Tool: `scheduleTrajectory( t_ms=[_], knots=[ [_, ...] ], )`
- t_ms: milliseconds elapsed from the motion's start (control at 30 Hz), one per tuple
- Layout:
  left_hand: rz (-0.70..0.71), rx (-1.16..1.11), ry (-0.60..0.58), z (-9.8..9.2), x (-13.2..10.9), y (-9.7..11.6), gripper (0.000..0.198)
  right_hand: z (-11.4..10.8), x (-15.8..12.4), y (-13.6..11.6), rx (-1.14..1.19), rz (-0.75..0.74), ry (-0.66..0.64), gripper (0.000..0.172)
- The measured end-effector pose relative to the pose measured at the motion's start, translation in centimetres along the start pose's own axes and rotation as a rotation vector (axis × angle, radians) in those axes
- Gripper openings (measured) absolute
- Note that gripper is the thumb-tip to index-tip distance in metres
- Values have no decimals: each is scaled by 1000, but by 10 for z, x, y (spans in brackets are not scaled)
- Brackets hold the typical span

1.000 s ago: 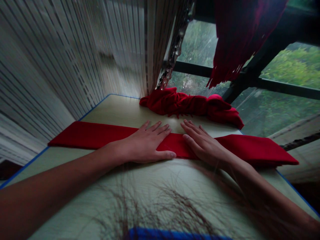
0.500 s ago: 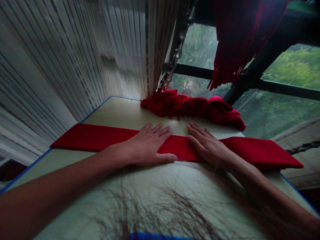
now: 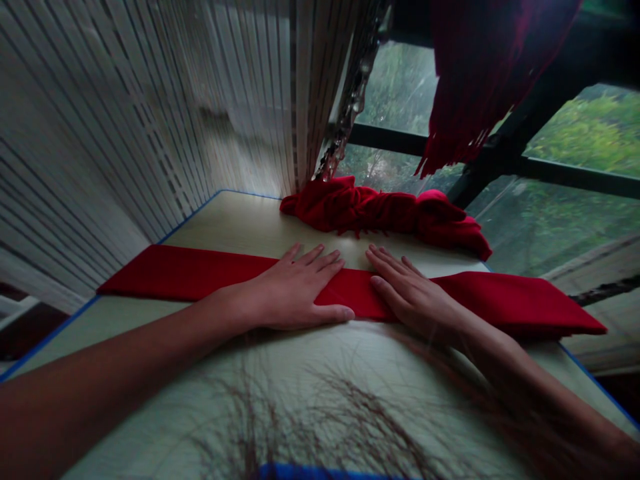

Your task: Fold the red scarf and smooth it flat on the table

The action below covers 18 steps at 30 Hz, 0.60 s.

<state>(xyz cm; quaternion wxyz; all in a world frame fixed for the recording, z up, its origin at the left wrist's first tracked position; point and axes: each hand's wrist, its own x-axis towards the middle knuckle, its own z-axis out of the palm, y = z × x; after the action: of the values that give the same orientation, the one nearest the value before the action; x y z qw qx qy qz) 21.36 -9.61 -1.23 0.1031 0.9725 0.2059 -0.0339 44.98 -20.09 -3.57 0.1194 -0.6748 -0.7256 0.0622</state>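
A red scarf [image 3: 190, 275], folded into a long flat strip, lies across the table [image 3: 300, 373] from the left edge to past the right edge. My left hand [image 3: 295, 287] rests flat on its middle, fingers spread and thumb pointing right. To the right, my right hand [image 3: 410, 287] also lies palm down on the strip, its fingers stretched out and pointing away from me. A short stretch of red cloth shows between the two hands. Neither hand grasps the fabric.
Behind the strip, a crumpled red fringed cloth [image 3: 390, 213] lies along the table's far edge by the window [image 3: 400, 87]. Another red fringed cloth [image 3: 480, 80] hangs above it. A string curtain [image 3: 150, 100] borders the left side. Loose hair crosses the lower view.
My right hand has slid slightly left along the red strip, closer to my left hand. My left hand stays in place. The view has shifted very slightly.
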Motion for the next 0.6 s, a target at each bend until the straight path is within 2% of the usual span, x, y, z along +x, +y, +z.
scheduleTrajectory(
  t_ms=[100,167,267,367,433,533,600],
  knots=[
    [6,2,0,0,0,0,97,1,5,-9,19,-50,58,66],
    [8,5,2,0,-1,0,97,2,6,-10,16,-61,17,65],
    [6,11,2,0,0,-1,96,3,4,2,7,-36,-43,65],
    [6,9,0,0,0,-1,95,2,1,20,23,2,19,65],
    [6,2,0,1,0,-1,95,0,1,23,39,1,79,66],
    [8,-3,9,3,0,-1,97,-1,3,8,49,-82,110,67],
    [4,-4,15,3,0,-1,98,1,5,-9,34,-154,66,70]
  ],
)
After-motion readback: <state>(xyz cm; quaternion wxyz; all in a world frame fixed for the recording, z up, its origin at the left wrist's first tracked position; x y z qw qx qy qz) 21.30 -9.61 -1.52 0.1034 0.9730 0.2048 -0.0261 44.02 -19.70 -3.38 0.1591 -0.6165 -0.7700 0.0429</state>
